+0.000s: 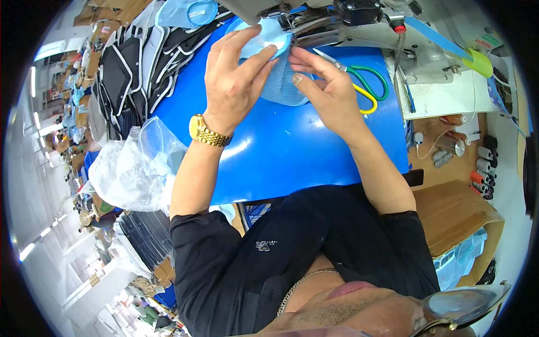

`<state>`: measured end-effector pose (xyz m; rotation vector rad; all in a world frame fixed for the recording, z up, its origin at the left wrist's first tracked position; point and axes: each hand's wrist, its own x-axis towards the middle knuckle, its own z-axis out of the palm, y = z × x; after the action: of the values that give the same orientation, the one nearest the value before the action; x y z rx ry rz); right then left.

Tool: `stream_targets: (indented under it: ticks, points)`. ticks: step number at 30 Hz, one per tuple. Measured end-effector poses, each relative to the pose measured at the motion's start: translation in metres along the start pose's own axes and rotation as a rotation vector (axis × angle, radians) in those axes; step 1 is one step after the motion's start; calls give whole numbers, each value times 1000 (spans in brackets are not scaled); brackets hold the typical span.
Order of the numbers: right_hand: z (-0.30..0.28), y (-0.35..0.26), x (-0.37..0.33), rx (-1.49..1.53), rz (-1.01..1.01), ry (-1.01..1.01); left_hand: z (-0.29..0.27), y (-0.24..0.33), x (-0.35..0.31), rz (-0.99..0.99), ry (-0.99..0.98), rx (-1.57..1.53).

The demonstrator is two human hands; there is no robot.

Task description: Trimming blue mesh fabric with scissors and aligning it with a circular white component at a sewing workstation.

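Note:
My left hand (238, 73), a gold watch at its wrist, has its thumb and fingers curled on a light blue fabric piece (266, 42) beside the sewing machine's needle area. Below it, a light blue mesh part (282, 84) hangs onto the blue work surface. My right hand (328, 92) is at the mesh's right edge, thumb and fingers stretched out and apart. The sewing machine (359, 17) stands over the work, and its metal parts partly hide the fabric's far edge. Scissors (368, 84) with green and yellow handles lie just right of my right hand.
Stacked black pieces with white edging (126, 78) lie at the left, near another light blue piece (188, 12). A clear plastic bag (132, 168) sits at the left table edge. A cardboard box (457, 216) and thread spools (483, 165) are at the right.

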<state>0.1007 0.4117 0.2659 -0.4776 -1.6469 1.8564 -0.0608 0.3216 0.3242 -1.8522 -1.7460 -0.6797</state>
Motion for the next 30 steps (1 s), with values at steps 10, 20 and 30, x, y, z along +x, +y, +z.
stream_targets:
  ticks: [10,20,30]
  points:
    - [4,17,6,-25,-85,-83,8,3,1,118,-34,-18]
    - [-50,-9,8,25,-30,138,9,3,-1,104,-34,-26]
    - [-102,-49,31,-269,-176,237,11,4,-3,91,-19,-24]
